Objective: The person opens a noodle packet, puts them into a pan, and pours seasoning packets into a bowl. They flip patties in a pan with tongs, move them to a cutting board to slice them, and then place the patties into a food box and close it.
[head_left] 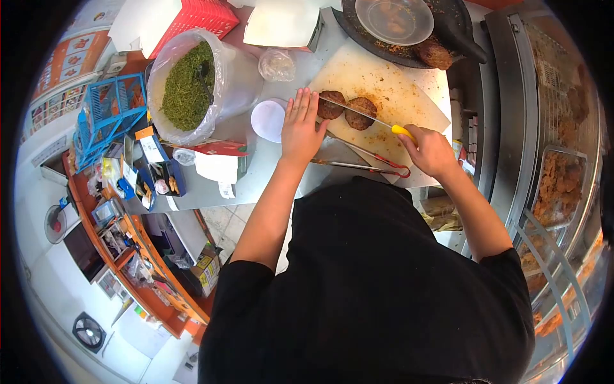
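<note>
My right hand (430, 150) grips the yellow handle of a knife (400, 130). Its blade slants up and left across two round brown patties (360, 120) lying side by side on a stained, pale cutting board (422, 105). Stretched flat, with the fingers nearly together, my left hand (300, 125) lies at the blade's tip end, beside the left-hand patty (330, 112). Below the patties, a pair of metal tongs with red handles (374, 168) rests along the board's near edge. White paper rounds (267, 121) sit just left of my left hand.
Left stands a plastic-lined tub (240, 83) of chopped greens. Behind the board are a dark round pan (457, 22) holding a clear bowl (394, 22) and a brown food piece (433, 54). Stacked cartons (173, 25) occupy the back left. A glass-fronted food cabinet (550, 128) borders the right.
</note>
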The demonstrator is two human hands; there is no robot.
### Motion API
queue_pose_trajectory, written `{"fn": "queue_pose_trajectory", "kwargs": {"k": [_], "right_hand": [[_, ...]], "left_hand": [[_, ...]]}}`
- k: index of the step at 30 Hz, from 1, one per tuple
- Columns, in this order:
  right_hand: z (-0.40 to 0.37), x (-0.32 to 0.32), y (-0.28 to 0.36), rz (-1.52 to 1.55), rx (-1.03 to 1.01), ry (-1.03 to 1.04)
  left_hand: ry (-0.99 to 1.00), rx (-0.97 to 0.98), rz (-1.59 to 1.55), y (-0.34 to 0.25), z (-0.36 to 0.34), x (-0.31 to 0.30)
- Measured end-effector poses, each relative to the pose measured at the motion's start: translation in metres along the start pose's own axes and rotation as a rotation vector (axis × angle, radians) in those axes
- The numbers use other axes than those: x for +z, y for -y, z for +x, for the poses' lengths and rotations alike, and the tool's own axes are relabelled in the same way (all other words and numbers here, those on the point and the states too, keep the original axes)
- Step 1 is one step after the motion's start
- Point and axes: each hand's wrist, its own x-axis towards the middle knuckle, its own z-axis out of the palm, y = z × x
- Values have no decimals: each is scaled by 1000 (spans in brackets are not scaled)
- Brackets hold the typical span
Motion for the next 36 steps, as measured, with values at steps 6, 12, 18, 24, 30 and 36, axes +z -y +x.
{"fn": "queue_pose_trajectory", "kwargs": {"k": [6, 12, 18, 24, 30, 36], "right_hand": [[-3, -3, -3, 14, 47, 1], [-4, -1, -6, 39, 30, -24], [3, 7, -14, -16, 7, 58], [9, 8, -19, 3, 11, 103], [14, 19, -26, -13, -27, 84], [6, 27, -19, -95, -10, 33]], "left_hand": [[-24, 43, 15, -3, 11, 3], [-28, 65, 24, -3, 6, -7], [6, 24, -7, -2, -1, -6], [26, -27, -14, -10, 2, -6], [45, -43, 17, -4, 7, 6], [76, -27, -13, -2, 5, 2]]}}
